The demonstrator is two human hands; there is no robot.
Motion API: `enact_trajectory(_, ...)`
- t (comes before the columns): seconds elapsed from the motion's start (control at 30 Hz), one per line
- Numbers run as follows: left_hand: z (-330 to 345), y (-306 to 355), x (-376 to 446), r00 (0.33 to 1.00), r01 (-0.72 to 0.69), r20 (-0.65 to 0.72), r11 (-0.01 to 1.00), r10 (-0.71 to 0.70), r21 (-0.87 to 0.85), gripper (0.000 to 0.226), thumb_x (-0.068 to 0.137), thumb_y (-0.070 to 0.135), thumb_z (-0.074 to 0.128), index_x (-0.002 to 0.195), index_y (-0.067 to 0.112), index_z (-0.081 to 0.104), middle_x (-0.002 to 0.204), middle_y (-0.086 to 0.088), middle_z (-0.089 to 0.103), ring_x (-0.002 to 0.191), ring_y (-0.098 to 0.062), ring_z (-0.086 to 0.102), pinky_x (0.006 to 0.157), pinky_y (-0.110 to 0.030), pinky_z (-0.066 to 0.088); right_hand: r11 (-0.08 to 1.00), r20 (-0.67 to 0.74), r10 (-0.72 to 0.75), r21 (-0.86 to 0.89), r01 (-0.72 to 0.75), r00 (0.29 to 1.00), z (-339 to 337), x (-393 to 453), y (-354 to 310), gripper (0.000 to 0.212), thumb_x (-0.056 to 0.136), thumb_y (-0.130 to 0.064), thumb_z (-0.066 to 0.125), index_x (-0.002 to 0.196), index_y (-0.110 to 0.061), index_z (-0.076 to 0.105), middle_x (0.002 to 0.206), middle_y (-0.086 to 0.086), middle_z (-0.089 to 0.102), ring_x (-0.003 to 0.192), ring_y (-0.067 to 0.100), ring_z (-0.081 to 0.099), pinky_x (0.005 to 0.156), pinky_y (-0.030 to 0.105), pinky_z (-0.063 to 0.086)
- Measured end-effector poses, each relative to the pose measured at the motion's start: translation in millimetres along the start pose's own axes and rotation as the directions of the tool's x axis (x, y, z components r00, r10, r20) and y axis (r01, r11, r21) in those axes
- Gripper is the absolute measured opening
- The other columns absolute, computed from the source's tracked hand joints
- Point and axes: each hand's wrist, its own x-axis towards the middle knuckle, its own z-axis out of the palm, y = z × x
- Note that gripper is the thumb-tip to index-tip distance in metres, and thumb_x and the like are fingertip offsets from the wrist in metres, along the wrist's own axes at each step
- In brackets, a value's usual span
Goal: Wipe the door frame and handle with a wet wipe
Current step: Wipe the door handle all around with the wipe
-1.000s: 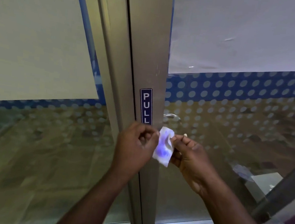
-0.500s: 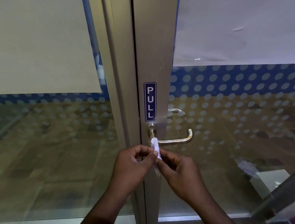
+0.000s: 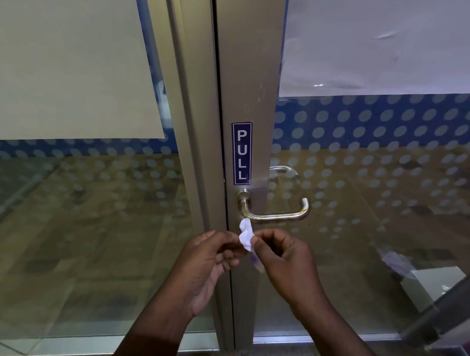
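Since a second ago both hands dropped below the handle (image 3: 275, 209) on the door frame (image 3: 240, 75), left hand (image 3: 206, 260) and right hand (image 3: 283, 257) pinching the wipe (image 3: 245, 234) bunched between fingertips; limp, damp, light, best gripped by its wad.

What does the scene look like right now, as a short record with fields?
wipe: small, white, crumpled, pinched between both hands
left hand: fingertips on wipe
right hand: fingertips on wipe
handle: metal lever, just above wipe, not touched
sign: blue PULL sticker above handle
frame: metal door frame, not being wiped
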Motion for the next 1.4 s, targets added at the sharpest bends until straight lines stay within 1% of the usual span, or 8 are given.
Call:
enact_trajectory(0.27, -1.6, -1.7, 6.7, 0.992, -0.124, -0.001, 0.964, 0.128, 0.234, 0.005, 0.091, 0.006, 0.067, 0.091, 0.01, 0.07, 0.083, -0.008, 0.075, 0.07, -0.01, 0.063, 0.064, -0.021, 0.046, 0.992, -0.024, -0.067, -0.104, 0.065, 0.997, -1.5, 1.4, -5.0, 0.01, 0.08, -0.016, 0.073, 0.082, -0.026, 0.073, 0.103, -0.018, 0.067, 0.083, -0.005, 0.063, 0.073, 0.019, 0.052)
enact_trajectory(0.4, -7.8, 10.9, 11.5, 0.98, -0.184, 0.137, 0.913, 0.143, 0.365, 0.006, 0.092, 0.006, 0.066, 0.096, 0.009, 0.069, 0.083, -0.004, 0.076, 0.069, -0.004, 0.065, 0.059, -0.013, 0.047, 0.956, 0.073, -0.066, -0.281, 0.084, 0.995, -10.9, 11.3, -8.9, 0.039, 0.076, -0.025, 0.074, 0.11, -0.034, 0.057, 0.101, -0.022, 0.064, 0.086, -0.009, 0.056, 0.069, 0.012, 0.044)
enact_trajectory(0.63, -8.4, 31.0, 26.0, 0.954, -0.298, 0.153, 0.835, 0.256, 0.462, 0.016, 0.091, 0.002, 0.068, 0.09, 0.018, 0.071, 0.085, -0.001, 0.076, 0.077, -0.005, 0.07, 0.064, -0.012, 0.049, 0.83, 0.118, -0.088, -0.54, 0.138, 0.989, -20.4, 31.6, -26.7, 0.016, 0.076, -0.033, 0.076, 0.07, -0.036, 0.061, 0.072, -0.021, 0.059, 0.071, -0.006, 0.053, 0.054, 0.019, 0.037)
enact_trajectory(0.73, -2.1, 38.4, 40.7, 0.868, -0.409, 0.073, 0.623, 0.491, 0.667, 0.02, 0.086, 0.007, 0.074, 0.084, 0.027, 0.072, 0.084, 0.01, 0.072, 0.075, 0.002, 0.063, 0.062, -0.01, 0.044, 0.737, 0.057, -0.294, -0.622, 0.264, 0.954, -15.5, 47.1, -45.3, 0.019, 0.079, -0.024, 0.071, 0.076, -0.036, 0.057, 0.077, -0.02, 0.055, 0.072, -0.002, 0.053, 0.055, 0.018, 0.038)
enact_trajectory(0.9, 0.3, 39.5, 67.4, 0.502, -0.501, 0.303, -0.013, 0.81, 0.866, 0.019, 0.08, 0.002, 0.075, 0.093, 0.015, 0.074, 0.088, 0.0, 0.062, 0.077, -0.017, 0.059, 0.061, -0.027, 0.044, 0.267, 0.203, -0.589, -0.865, 0.426, 0.782, 1.9, 76.3, -49.7, 0.025, 0.074, -0.005, 0.073, 0.096, -0.01, 0.065, 0.083, 0.007, 0.065, 0.072, 0.022, 0.057, 0.057, 0.035, 0.046)
enact_trajectory(1.03, -10.0, 16.3, 82.9, 0.529, -0.395, 0.398, -0.198, 0.75, 0.897, 0.023, 0.074, 0.001, 0.079, 0.091, 0.015, 0.072, 0.083, -0.003, 0.061, 0.065, -0.023, 0.059, 0.052, -0.024, 0.029, 0.112, 0.352, -0.456, -0.888, 0.445, 0.817, 12.0, 87.5, -33.4, 0.02, 0.073, -0.006, 0.071, 0.091, -0.011, 0.065, 0.081, 0.008, 0.065, 0.076, 0.028, 0.061, 0.069, 0.036, 0.044)
enact_trajectory(1.23, -19.5, -10.2, 94.5, 0.647, -0.383, 0.37, -0.136, 0.667, 0.914, 0.017, 0.078, 0.008, 0.075, 0.091, 0.019, 0.072, 0.084, -0.001, 0.064, 0.069, -0.024, 0.062, 0.053, -0.028, 0.039, 0.11, 0.399, -0.211, -0.897, 0.427, 0.892, 4.8, 97.8, -27.2, 0.022, 0.085, -0.019, 0.065, 0.106, -0.025, 0.066, 0.097, 0.001, 0.07, 0.087, 0.019, 0.063, 0.09, 0.037, 0.042)
enact_trajectory(1.4, -19.2, -14.4, 94.5, 0.711, -0.381, 0.265, 0.039, 0.651, 0.924, 0.004, 0.087, 0.017, 0.07, 0.09, 0.017, 0.072, 0.084, -0.003, 0.067, 0.071, -0.024, 0.062, 0.057, -0.028, 0.042, 0.301, 0.304, -0.234, -0.881, 0.366, 0.924, 4.3, 96.2, -27.3, 0.025, 0.089, -0.04, 0.056, 0.103, -0.021, 0.065, 0.085, 0.003, 0.067, 0.068, 0.019, 0.052, 0.061, 0.028, 0.038)
